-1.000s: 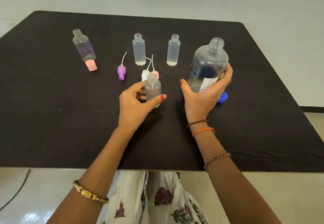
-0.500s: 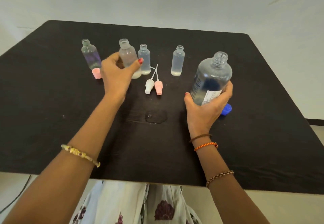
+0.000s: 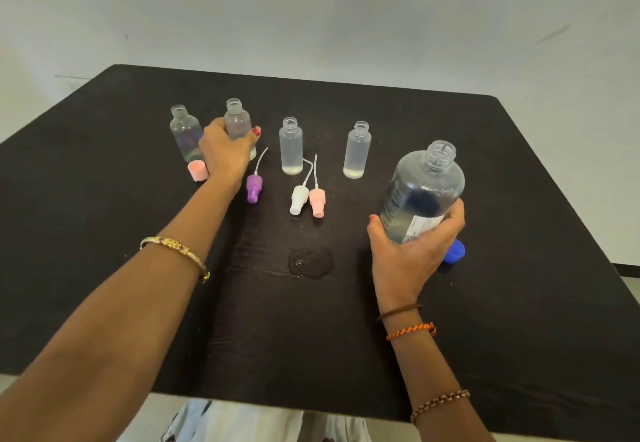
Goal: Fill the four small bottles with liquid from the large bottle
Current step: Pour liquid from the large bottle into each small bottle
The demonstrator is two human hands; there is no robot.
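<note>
Four small clear uncapped bottles stand in a row at the back of the black table (image 3: 519, 303). My left hand (image 3: 225, 150) grips the second small bottle (image 3: 237, 119), between the leftmost bottle (image 3: 185, 133) and the third bottle (image 3: 291, 145). The fourth bottle (image 3: 357, 150) stands further right. My right hand (image 3: 412, 251) holds the large clear uncapped bottle (image 3: 424, 188) by its lower part, tilted slightly right. It shows a little liquid near its base.
A pink cap (image 3: 198, 170) lies by the leftmost bottle. Purple (image 3: 254, 188), white (image 3: 298, 199) and pink (image 3: 317, 202) spray tops lie in front of the row. A small puddle (image 3: 310, 262) sits mid-table. A blue cap (image 3: 454, 251) lies behind my right hand.
My left hand carried the small bottle from the table's middle back into the row, left of the third bottle. A puddle shows where it stood. The large bottle stayed in my right hand.
</note>
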